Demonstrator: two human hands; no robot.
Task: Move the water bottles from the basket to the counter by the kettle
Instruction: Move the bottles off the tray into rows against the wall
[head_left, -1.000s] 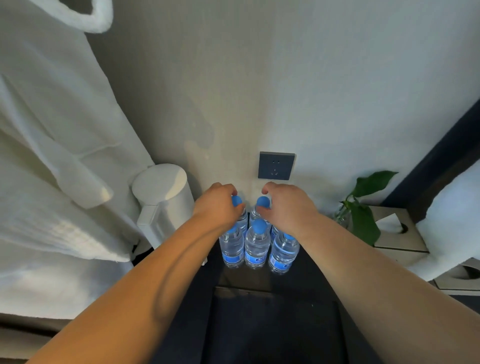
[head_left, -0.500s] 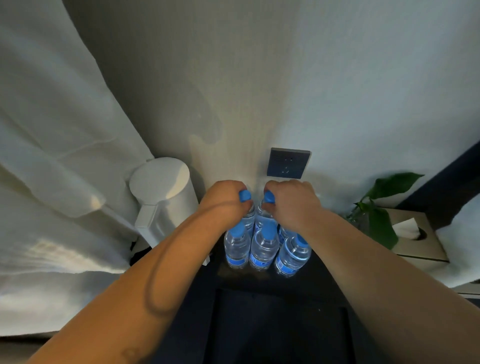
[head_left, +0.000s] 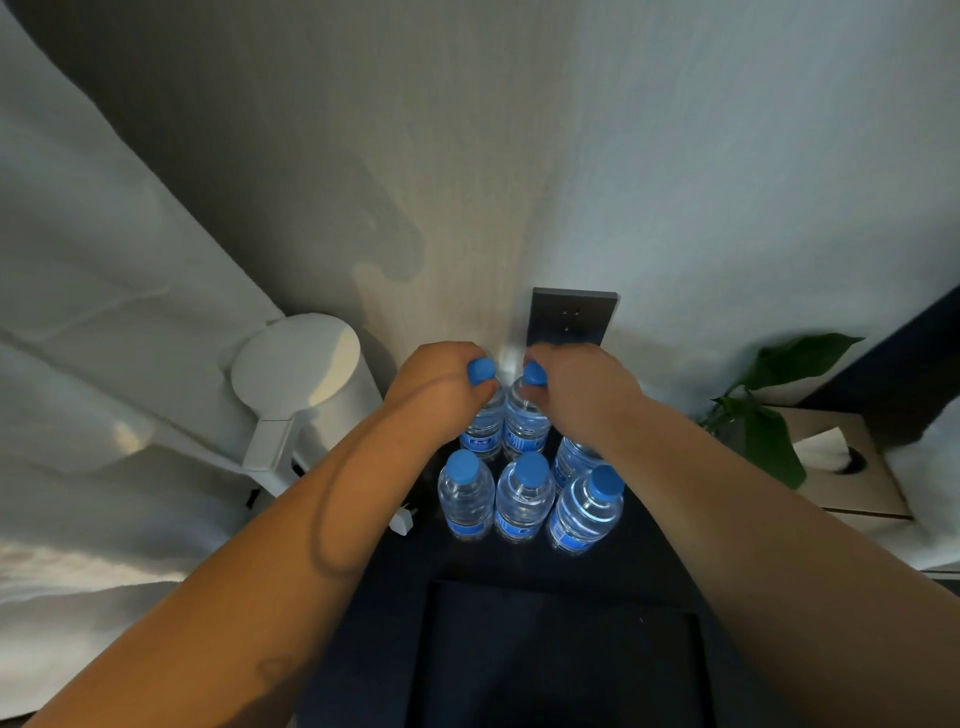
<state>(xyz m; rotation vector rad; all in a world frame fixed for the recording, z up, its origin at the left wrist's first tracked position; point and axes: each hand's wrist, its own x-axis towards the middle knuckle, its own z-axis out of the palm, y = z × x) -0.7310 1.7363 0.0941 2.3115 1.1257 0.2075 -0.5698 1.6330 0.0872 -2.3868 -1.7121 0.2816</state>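
Observation:
Several clear water bottles with blue caps stand together on the dark counter (head_left: 649, 561), to the right of a white kettle (head_left: 311, 384). In the front row are a left bottle (head_left: 465, 496), a middle bottle (head_left: 522, 499) and a right bottle (head_left: 587, 512). My left hand (head_left: 441, 389) grips the neck of a back bottle (head_left: 483, 431). My right hand (head_left: 576, 395) grips the neck of the back bottle (head_left: 524, 426) beside it. Another bottle (head_left: 571, 460) is partly hidden under my right wrist. No basket is in view.
A dark wall socket (head_left: 571, 317) sits just behind the bottles. White robes (head_left: 104, 338) hang at the left, against the kettle. A green plant (head_left: 769, 415) and a tissue box (head_left: 841, 467) stand at the right. A dark recessed tray (head_left: 550, 654) lies in front.
Both hands have stayed closed around the two back bottles' necks. The view has shifted, so the front row of bottles now shows more fully below my hands.

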